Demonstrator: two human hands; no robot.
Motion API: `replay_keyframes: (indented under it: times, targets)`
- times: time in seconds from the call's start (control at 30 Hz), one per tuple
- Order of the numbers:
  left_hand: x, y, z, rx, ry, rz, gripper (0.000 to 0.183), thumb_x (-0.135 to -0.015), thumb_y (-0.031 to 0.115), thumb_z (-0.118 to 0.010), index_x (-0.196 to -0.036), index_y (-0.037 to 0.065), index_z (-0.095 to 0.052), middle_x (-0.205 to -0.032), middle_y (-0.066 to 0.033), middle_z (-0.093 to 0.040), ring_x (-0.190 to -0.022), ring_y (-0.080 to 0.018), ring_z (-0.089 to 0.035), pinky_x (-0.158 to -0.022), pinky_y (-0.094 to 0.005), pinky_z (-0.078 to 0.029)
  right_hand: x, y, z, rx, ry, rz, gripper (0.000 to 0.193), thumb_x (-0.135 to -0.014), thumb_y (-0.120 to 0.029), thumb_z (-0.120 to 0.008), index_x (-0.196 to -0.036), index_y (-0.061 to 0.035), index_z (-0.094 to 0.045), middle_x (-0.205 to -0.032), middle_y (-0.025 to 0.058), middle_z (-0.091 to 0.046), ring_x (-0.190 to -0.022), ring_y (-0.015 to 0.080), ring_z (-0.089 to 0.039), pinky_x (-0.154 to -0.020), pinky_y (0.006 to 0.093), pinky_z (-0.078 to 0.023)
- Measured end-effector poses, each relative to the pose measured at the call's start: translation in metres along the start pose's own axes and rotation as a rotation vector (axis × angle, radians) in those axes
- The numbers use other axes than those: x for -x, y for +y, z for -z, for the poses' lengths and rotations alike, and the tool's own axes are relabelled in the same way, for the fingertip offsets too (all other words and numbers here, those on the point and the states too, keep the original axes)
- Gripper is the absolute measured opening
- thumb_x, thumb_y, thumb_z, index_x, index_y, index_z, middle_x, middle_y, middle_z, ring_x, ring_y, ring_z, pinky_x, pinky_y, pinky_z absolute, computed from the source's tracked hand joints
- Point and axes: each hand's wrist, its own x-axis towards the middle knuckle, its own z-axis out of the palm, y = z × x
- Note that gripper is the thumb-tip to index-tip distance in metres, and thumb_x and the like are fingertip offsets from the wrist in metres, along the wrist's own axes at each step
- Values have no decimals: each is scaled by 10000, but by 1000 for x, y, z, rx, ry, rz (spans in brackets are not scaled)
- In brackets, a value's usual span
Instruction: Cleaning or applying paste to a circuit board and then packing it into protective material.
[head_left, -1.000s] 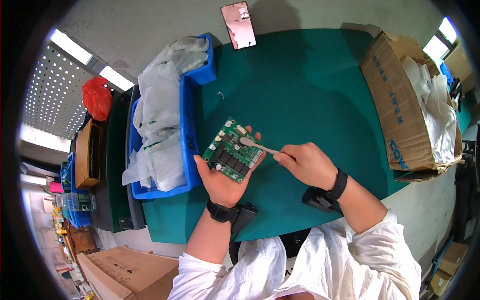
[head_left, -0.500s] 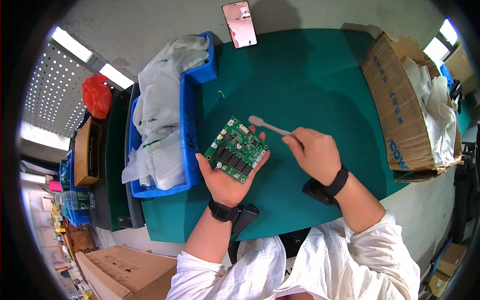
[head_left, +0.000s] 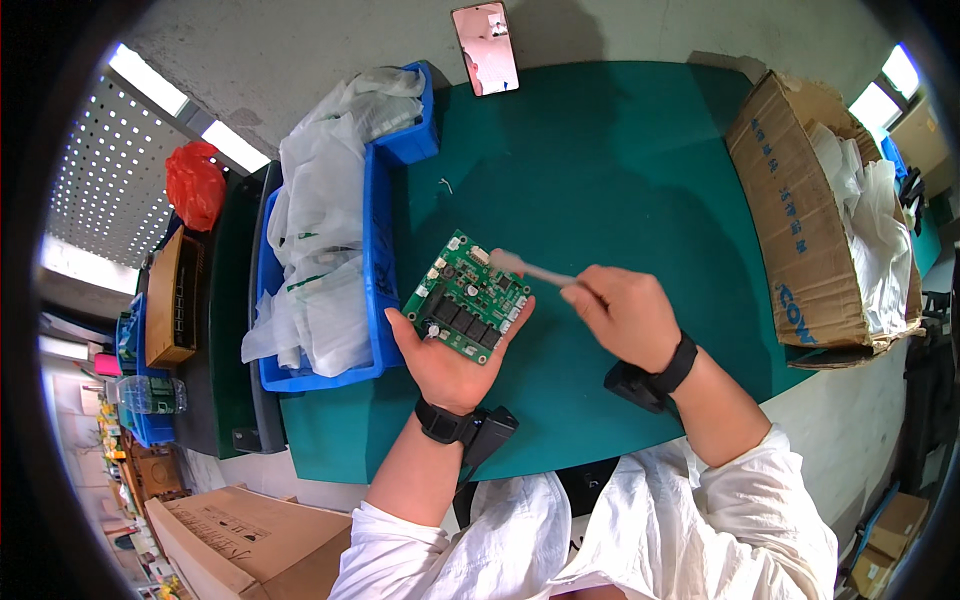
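Observation:
A green circuit board [head_left: 468, 298] rests tilted on the palm and fingers of my left hand [head_left: 450, 372], above the table. White connectors and dark block-shaped parts cover its upper face. The thumb stands at the board's left edge; most of the fingers are hidden beneath it. My right hand [head_left: 632, 312] is closed around the thin handle of a pale toothbrush-shaped tool [head_left: 540, 271]. The tool's wide, blurred head lies over the board's far right edge, by the white connectors. Whether it touches the board I cannot tell.
Blue bins [head_left: 376, 262] with parts in white wrapping stand at left. A cardboard box [head_left: 775, 215] holding white bags is at right. Beyond the green table's [head_left: 640, 150] far edge lies a phone [head_left: 486, 50]. Another carton [head_left: 255, 540] sits lower left.
The tool's head has moved slightly left and down, from beyond the board's edge to over it. My right hand tilted with it; my left hand still holds the board.

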Motion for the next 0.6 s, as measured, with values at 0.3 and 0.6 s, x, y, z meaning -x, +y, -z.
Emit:
replay_keyframes:
  times: [0.3,0.6]
  targets:
    - [-1,5,5,92,-81,49,991,-789,699,-593,-1506,96,-271,-1523,-210,-290,-1429,-443,-204,-1109,-676,-232,-4,3,7,-6,-3,-114,262,-907,-282,-631,-775,-56,-610,-665,128,-617,-603,338,-614,-531,439,-486]
    - [-2,9,7,110,-63,62,986,-791,701,-586,-1497,81,-287,-1523,-232,-279,-1427,-444,-211,-1117,-665,-229,-7,10,9,65,22,-80,273,-881,-300,-658,-759,-58,-620,-660,109,-600,-588,321,-601,-519,419,-476]
